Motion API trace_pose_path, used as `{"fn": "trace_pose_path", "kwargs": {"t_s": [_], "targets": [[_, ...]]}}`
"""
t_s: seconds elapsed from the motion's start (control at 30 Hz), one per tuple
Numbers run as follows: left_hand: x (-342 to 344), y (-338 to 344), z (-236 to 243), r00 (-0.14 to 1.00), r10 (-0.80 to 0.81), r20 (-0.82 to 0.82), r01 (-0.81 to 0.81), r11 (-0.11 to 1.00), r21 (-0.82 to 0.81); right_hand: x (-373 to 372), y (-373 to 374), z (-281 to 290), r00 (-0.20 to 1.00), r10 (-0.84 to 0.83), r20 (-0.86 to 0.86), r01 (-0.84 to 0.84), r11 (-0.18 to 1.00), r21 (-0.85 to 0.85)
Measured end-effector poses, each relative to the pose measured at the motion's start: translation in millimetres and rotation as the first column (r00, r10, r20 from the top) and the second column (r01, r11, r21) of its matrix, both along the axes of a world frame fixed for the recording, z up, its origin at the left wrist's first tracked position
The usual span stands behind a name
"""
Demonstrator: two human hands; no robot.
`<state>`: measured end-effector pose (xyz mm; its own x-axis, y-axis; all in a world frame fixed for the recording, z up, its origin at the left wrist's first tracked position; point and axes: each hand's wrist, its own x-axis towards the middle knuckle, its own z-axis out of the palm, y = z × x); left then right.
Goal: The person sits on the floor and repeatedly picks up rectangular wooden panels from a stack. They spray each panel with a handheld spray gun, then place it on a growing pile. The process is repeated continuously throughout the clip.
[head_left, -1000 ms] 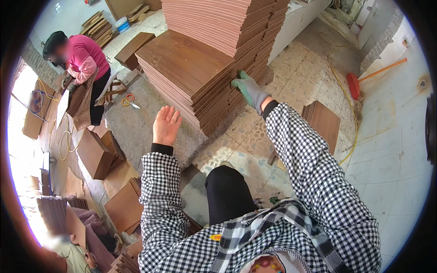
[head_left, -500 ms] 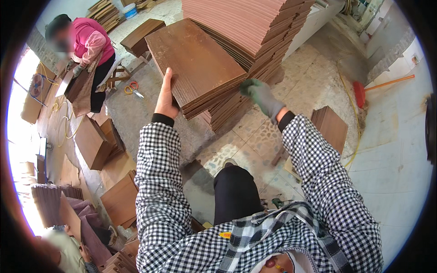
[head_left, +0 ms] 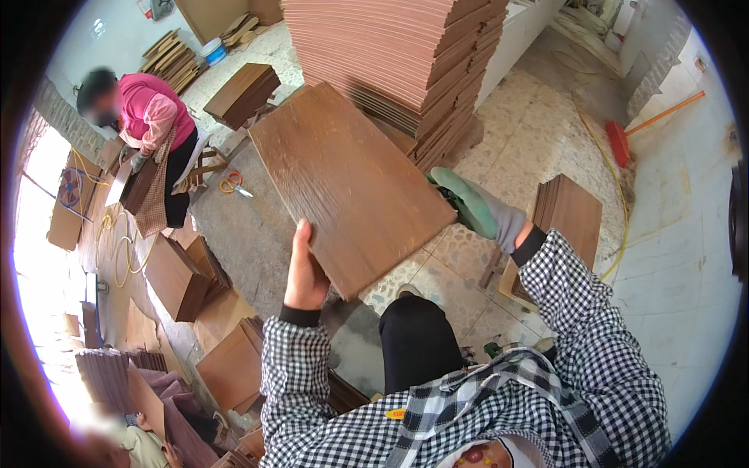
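Observation:
Both of my hands hold a rectangular brown wood-grain board (head_left: 359, 187), tilted in front of me; whether more boards lie beneath it I cannot tell here. My bare left hand (head_left: 307, 269) grips its left edge, with the thumb up along the side. My right hand (head_left: 484, 210), in a grey-and-green glove, is closed on the right corner, its fingertips partly hidden. Just beyond stands the tall stack of boards (head_left: 390, 54) with pinkish layered edges.
A co-worker in pink (head_left: 148, 117) bends over panels at left; another (head_left: 129, 448) is at lower left. Board piles (head_left: 175, 277) (head_left: 566, 218) lie either side. Orange-handled scissors (head_left: 232, 182), a yellow hose (head_left: 624, 234), a red dustpan (head_left: 616, 144) and a white bucket (head_left: 212, 51) are on the floor.
My hands went from empty left palm and right hand at the stack to holding boards lifted off it. The boards have since come down and nearer to me.

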<state>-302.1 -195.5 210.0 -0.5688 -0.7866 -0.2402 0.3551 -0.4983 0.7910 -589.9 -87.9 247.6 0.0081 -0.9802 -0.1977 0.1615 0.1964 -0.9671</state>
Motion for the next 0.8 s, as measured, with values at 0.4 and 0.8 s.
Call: {"fn": "trace_pose_path", "kwargs": {"t_s": [0.4,0.8], "targets": [[10.6,6.5,2.1,0.993,-0.07,-0.092,0.077,0.994,0.081,30.4,2.1,-5.1,0.97,0.058,0.236,-0.028,0.991,-0.129],[-98.5,138.9,55.9,0.885,-0.465,0.037,0.461,0.884,0.081,-1.4,233.0,4.4,0.796,-0.469,0.383,0.54,0.836,-0.098]]}}
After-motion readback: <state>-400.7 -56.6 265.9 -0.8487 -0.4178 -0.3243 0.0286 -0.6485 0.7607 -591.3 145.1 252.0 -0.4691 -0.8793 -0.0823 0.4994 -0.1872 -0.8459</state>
